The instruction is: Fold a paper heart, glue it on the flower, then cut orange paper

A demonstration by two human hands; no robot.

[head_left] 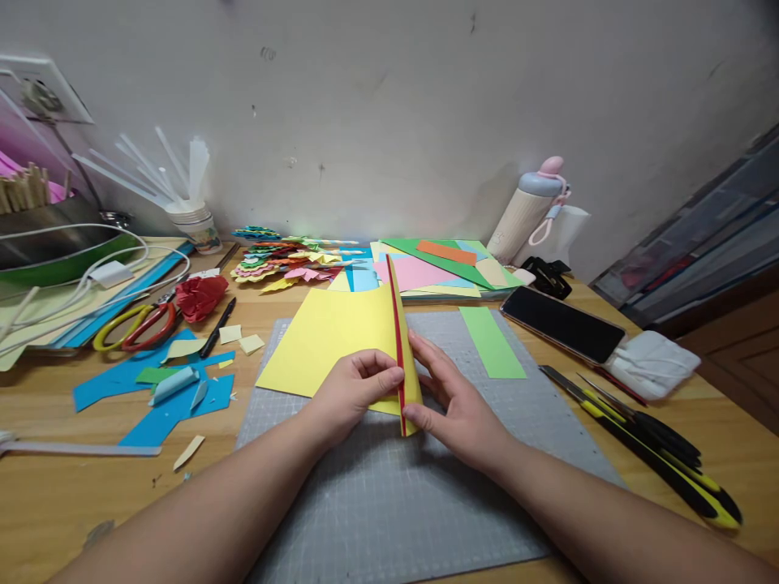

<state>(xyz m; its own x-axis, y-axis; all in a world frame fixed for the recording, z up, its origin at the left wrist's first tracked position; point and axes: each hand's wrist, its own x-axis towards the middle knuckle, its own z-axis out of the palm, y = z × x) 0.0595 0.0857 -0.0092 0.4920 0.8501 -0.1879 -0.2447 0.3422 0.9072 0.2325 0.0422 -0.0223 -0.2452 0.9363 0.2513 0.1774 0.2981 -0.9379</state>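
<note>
A yellow paper sheet (332, 337) lies on the grey cutting mat (389, 495), its right side folded up into a standing flap. A thin red strip (398, 341) runs along the fold. My left hand (350, 393) has its fingers curled and pinches the paper at the fold near its front end. My right hand (454, 401) lies against the flap's right side, fingers stretched along it and thumb at the paper's front corner.
A green paper strip (492, 341) lies on the mat's right part. A phone (563, 323), a white cloth (654, 363) and craft knives (645, 446) sit to the right. Coloured sheets (438, 268) and a bottle (529, 209) stand behind. Scissors (137, 324), blue scraps (158, 389) and a pen (217, 327) lie left.
</note>
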